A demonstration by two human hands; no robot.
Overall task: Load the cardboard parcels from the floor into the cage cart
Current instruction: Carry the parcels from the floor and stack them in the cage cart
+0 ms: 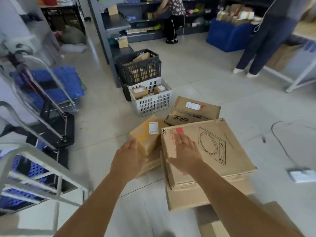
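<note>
Right hand (185, 152) rests flat on cooktop-printed carton (222, 151); lettering unreadable.

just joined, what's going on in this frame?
A person is reaching down to cardboard parcels on the tiled floor. The left hand is at the near side of a small yellow-taped cardboard box; the right hand lies flat, fingers straight, on a large flat brown carton printed with a cooktop drawing. Neither looks lifted yet. The white metal cage cart stands to the left.
</note>
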